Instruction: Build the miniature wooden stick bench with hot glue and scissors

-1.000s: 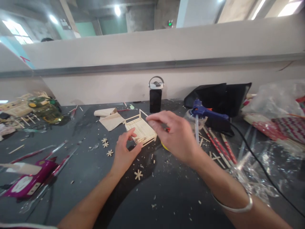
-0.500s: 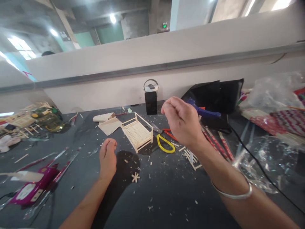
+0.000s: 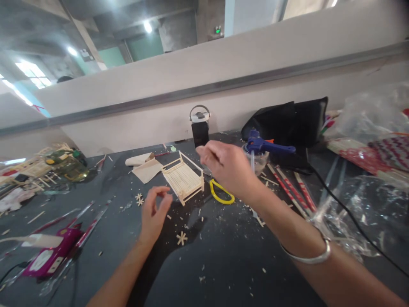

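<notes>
My left hand [image 3: 155, 212] is low over the table, thumb and fingers bent but apart, with nothing seen between them. Just beyond its fingertips lies a small bed-like frame of pale wooden sticks [image 3: 183, 177], with posts and a slatted base. My right hand [image 3: 225, 166] hovers to the right of the frame with fingers closed in a pinch; what they hold, if anything, is hidden. Under it, yellow-handled scissors [image 3: 221, 198] are partly covered. Small star shapes made of sticks lie near the left hand, one star [image 3: 182, 238] in front and others [image 3: 139, 198] to its left.
A blue glue gun [image 3: 271, 147] rests over a clear bowl at the right. A black-and-white bottle [image 3: 200, 130] stands at the back. Left are a purple power strip [image 3: 54, 253] and a stick model with a bottle [image 3: 70, 166]. Plastic bags [image 3: 361, 217] and a cable crowd the right.
My left hand has moved right and opened its fingers toward the stick frame. My right hand has shifted left and slightly down, uncovering the bowl. Star shapes by the left hand now show.
</notes>
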Demonstrator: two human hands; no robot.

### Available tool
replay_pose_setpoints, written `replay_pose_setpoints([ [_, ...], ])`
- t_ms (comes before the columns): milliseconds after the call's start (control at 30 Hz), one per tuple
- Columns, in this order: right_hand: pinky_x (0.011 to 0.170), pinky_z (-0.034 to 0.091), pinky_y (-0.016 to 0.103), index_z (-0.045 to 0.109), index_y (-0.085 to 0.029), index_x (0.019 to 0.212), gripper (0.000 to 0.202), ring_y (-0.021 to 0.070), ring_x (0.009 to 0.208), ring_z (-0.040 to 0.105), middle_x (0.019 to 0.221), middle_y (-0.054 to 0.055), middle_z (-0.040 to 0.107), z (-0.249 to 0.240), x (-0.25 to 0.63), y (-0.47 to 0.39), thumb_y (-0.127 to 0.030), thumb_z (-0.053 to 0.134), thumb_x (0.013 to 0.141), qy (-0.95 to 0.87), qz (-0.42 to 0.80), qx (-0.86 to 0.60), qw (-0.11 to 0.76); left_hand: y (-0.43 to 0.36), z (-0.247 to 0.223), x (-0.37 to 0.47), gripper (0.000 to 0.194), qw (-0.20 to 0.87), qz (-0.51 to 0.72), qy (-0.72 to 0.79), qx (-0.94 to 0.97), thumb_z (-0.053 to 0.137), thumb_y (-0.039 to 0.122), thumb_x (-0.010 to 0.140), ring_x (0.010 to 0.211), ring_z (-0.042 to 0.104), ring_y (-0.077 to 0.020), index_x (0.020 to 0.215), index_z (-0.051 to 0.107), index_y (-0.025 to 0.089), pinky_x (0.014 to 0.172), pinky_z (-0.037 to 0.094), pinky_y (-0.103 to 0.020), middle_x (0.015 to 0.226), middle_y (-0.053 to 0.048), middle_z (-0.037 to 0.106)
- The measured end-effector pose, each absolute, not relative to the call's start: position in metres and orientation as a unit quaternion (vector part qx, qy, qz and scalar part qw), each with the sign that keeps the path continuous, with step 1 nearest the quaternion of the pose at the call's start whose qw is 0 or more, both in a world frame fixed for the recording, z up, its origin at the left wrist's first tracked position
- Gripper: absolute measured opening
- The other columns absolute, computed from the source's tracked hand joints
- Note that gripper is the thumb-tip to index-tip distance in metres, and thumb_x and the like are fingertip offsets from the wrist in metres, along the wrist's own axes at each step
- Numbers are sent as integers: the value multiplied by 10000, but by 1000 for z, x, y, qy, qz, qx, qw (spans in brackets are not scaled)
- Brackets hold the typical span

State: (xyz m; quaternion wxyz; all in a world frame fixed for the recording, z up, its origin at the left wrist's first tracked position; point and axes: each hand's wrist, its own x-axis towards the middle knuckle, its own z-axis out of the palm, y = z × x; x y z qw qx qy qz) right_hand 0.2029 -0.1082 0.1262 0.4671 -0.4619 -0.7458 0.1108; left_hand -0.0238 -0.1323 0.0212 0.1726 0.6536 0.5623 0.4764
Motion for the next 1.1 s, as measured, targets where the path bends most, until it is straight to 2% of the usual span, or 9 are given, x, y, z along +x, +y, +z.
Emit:
replay_pose_setpoints([
  [100, 652, 390, 290, 590, -168, 835, 141, 169, 778, 555, 817, 50, 639, 113, 191, -107, -181, 483, 927, -806, 89, -450, 375, -130, 18, -20, 255, 169, 427, 539, 706, 632, 344, 825, 915, 591, -192, 1049, 616, 222, 832, 451, -300, 938, -26, 628],
  [233, 798, 410, 337, 637, -136, 1004, 192, 239, 1003, 532, 1040, 110, 654, 92, 174, -106, -89, 508, 869, -879, 12, -391, 273, -123, 13, -16, 169, 167, 426, 517, 724, 629, 315, 836, 887, 595, -184, 973, 639, 215, 832, 456, -319, 922, -28, 641],
  [433, 805, 370, 376, 657, -154, 997, 163, 267, 1004, 531, 1024, 87, 663, 77, 161, -107, -178, 530, 898, -907, -20, -390, 156, -118, 10, -15, 101, 146, 456, 484, 732, 635, 309, 837, 810, 581, -182, 854, 659, 212, 767, 441, -317, 813, -19, 661],
  [767, 814, 301, 374, 656, -148, 928, 133, 256, 980, 548, 987, 85, 685, 66, 155, -101, -126, 533, 882, -908, -28, -403, 114, -120, 10, -10, 93, 139, 459, 506, 717, 638, 266, 822, 700, 580, -162, 758, 652, 199, 683, 432, -292, 715, -5, 659],
  [1100, 795, 265, 349, 648, -148, 976, 177, 243, 997, 545, 1034, 84, 684, 70, 154, -99, -91, 512, 878, -915, -4, -395, 86, -122, 13, -8, 79, 110, 440, 526, 719, 643, 233, 791, 675, 591, -160, 722, 637, 194, 660, 430, -285, 691, 0, 666],
])
